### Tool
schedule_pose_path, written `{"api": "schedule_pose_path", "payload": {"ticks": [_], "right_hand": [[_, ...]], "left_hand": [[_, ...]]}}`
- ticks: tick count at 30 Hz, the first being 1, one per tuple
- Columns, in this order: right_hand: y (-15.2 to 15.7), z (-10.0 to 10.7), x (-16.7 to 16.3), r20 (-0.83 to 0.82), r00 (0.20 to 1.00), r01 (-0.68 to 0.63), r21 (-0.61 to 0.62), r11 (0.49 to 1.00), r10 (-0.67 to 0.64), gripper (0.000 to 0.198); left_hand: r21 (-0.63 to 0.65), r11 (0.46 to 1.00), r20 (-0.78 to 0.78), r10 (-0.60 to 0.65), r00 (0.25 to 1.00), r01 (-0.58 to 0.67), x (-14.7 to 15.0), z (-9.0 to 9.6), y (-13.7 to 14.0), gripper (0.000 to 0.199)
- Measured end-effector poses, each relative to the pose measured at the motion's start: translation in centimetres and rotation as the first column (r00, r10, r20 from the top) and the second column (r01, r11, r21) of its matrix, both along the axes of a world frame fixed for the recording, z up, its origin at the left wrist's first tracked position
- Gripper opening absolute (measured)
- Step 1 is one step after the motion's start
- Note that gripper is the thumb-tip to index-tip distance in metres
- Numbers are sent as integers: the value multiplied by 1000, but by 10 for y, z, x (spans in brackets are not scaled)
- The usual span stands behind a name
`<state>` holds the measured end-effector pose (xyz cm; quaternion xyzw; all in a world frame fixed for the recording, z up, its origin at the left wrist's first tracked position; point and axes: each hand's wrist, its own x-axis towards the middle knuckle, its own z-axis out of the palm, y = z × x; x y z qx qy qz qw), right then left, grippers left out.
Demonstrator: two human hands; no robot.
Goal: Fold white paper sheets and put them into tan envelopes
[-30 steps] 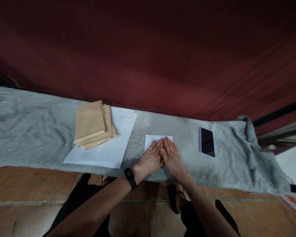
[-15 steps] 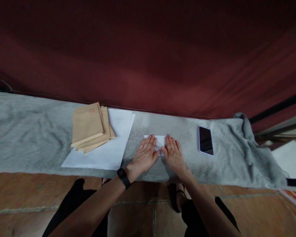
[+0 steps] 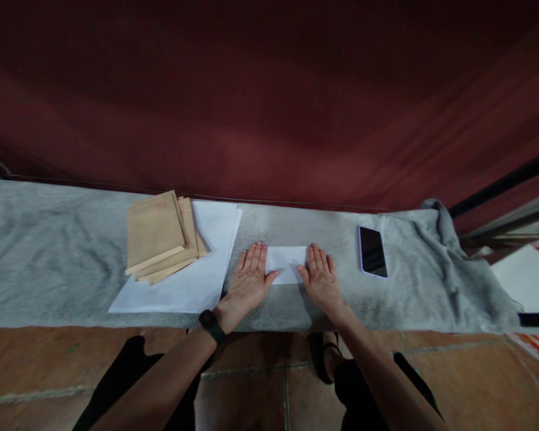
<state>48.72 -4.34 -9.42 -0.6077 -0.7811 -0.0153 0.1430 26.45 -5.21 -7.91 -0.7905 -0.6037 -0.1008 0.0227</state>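
The small white sheet of paper (image 3: 286, 258), apparently folded, lies flat near the middle of the grey cloth-covered counter (image 3: 291, 222), and far more of its face shows now than a second ago. Then the two hands met over it, side by side and touching; half a second later a gap had opened between them, and now they have slid out to its opposite ends. The left hand (image 3: 247, 284) is at the left end and the right hand (image 3: 322, 288) at the right, both palm down, fingers straight and thumbs spread inward over the paper. The fingers are open and grip nothing; whether they cover its short edges or rest just beside them, I cannot tell. The outward sweep reads as a smoothing stroke, seemingly near its full spread, with the sheet staying in place. A black fitness band (image 3: 211, 325) circles the left wrist. Farther left, kraft-paper envelopes (image 3: 155, 226) lie in an uneven pile on larger white sheets (image 3: 218, 230), and to the right a smartphone (image 3: 372, 251) in a lilac case lies face up; none of these seems to have been disturbed.
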Motion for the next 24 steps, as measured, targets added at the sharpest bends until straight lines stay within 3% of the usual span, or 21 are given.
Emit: {"api": "schedule_pose_path", "payload": {"ticks": [8,12,16,19,24], "right_hand": [[-2,-5,7,-47,998,39,14,999,-38,69],[-2,1,2,-77,997,17,27,999,-15,67],[-8,8,-12,-75,982,-175,-34,984,172,59],[-13,9,-19,-49,967,-255,-83,963,251,57],[-11,4,-14,-21,982,-188,-47,981,187,59]], "left_hand": [[49,999,35,19,999,-21,0,-1,0,73],[53,987,37,-156,987,154,13,5,-11,67],[10,949,48,-317,947,316,27,7,-23,65],[-7,951,52,-308,950,309,29,4,-25,64],[-21,959,32,-283,958,284,22,3,-21,65]]}}
